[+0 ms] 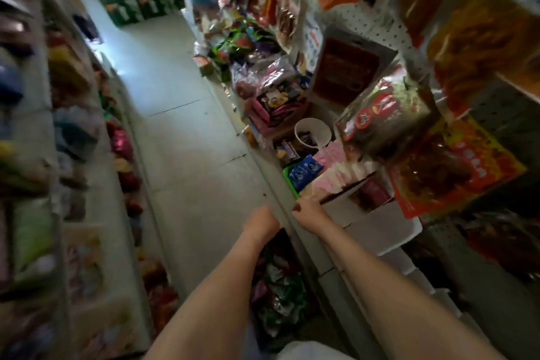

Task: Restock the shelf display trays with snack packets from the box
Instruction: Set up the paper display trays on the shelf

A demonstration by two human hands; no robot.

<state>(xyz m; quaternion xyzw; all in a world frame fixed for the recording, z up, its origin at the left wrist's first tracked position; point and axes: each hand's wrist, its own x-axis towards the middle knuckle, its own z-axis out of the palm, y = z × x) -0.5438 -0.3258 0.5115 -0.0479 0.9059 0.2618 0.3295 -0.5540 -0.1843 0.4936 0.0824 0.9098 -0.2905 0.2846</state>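
Curling its fingers, the right hand (309,211) perhaps pinches the flat pink snack packets (336,174) just beyond them; the left hand (260,222), fingers hidden, hangs farther back.

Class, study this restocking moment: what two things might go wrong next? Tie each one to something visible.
1. The right hand is at the front of the closely packed pink packets; a careless tug might spill them.
2. The red hanging bags crowd close above those packets; an arm lifting upward might knock one loose.
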